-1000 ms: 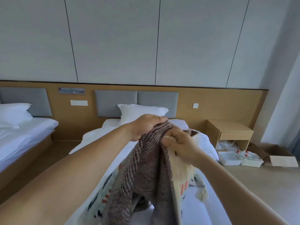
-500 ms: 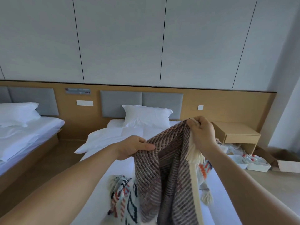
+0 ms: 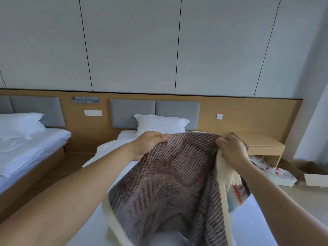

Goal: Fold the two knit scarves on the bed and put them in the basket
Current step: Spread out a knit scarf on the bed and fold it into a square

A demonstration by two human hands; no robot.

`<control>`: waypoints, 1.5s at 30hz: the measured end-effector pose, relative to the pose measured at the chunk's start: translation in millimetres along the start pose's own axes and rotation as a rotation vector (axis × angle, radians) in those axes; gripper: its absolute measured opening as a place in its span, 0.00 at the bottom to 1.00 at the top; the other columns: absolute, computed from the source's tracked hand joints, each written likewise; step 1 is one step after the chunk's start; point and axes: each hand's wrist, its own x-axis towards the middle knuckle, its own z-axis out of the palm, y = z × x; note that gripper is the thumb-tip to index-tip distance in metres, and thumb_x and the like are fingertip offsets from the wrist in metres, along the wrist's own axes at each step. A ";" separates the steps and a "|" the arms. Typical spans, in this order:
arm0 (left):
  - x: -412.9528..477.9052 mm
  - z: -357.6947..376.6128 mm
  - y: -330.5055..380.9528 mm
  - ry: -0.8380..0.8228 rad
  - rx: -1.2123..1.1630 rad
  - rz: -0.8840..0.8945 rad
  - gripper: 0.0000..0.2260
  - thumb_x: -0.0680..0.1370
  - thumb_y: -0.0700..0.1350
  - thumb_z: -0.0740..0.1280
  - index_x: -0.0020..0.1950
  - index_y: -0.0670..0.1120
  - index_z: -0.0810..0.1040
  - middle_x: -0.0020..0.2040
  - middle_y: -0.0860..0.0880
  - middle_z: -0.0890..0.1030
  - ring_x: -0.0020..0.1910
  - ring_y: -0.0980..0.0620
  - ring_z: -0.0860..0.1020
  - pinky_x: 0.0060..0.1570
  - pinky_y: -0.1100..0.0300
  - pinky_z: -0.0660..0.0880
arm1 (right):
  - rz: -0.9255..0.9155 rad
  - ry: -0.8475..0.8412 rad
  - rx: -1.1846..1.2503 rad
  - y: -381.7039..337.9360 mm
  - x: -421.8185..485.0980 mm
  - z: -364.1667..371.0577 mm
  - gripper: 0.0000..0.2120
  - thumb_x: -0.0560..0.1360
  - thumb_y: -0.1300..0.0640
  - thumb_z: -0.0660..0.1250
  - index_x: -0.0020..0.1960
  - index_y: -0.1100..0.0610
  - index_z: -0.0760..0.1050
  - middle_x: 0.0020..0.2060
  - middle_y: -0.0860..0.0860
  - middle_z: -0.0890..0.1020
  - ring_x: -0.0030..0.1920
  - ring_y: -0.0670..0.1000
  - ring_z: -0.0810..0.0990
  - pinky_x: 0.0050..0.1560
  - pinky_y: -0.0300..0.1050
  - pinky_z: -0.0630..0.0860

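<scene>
I hold a brown and maroon knit scarf [image 3: 170,181] with a cream border and cream fringe up in the air over the white bed [image 3: 113,148]. My left hand [image 3: 149,144] grips its top edge on the left. My right hand [image 3: 232,150] grips the top edge on the right, beside the fringe. The scarf hangs spread between both hands and hides most of the bed below. A second, multicoloured patterned scarf [image 3: 239,194] lies on the bed and shows only at the right, behind the held one. No basket is in view.
A white pillow [image 3: 161,123] lies at the head of the bed. A second bed [image 3: 32,144] stands to the left across a floor gap. A wooden nightstand [image 3: 260,146] is at the right, with white trays [image 3: 282,176] and a cardboard box [image 3: 314,178] on the floor.
My hands have moved apart along the top edge and spread the brown scarf wide. The left hand has risen to the right hand's height. The patterned scarf is now mostly hidden.
</scene>
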 end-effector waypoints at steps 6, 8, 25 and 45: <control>16.3 55.1 22.9 -0.081 0.221 0.082 0.16 0.79 0.51 0.68 0.39 0.39 0.78 0.37 0.42 0.76 0.35 0.49 0.75 0.38 0.58 0.73 | -0.210 -0.448 0.238 -32.8 -50.1 29.0 0.04 0.78 0.58 0.68 0.47 0.59 0.77 0.43 0.48 0.78 0.38 0.45 0.76 0.35 0.35 0.73; 18.7 61.0 24.0 -0.119 0.276 0.086 0.18 0.78 0.51 0.69 0.41 0.35 0.78 0.37 0.43 0.75 0.35 0.48 0.73 0.39 0.57 0.71 | -0.171 -0.488 0.236 -28.5 -51.4 36.0 0.07 0.78 0.57 0.68 0.41 0.54 0.73 0.33 0.47 0.75 0.30 0.44 0.73 0.32 0.41 0.72; -16.3 -4.4 -7.4 -0.244 0.255 -0.130 0.12 0.75 0.54 0.70 0.48 0.46 0.82 0.48 0.53 0.84 0.51 0.53 0.79 0.59 0.60 0.71 | 0.047 0.066 0.254 -2.4 2.8 3.2 0.10 0.77 0.53 0.67 0.49 0.60 0.78 0.40 0.53 0.81 0.39 0.51 0.77 0.37 0.41 0.71; 12.4 81.7 -0.1 -0.157 0.107 -0.114 0.16 0.83 0.43 0.61 0.35 0.42 0.72 0.30 0.47 0.71 0.26 0.53 0.70 0.26 0.61 0.69 | 0.022 -0.094 0.114 -25.4 -48.2 26.8 0.14 0.70 0.53 0.72 0.37 0.64 0.81 0.33 0.60 0.83 0.29 0.50 0.74 0.38 0.52 0.79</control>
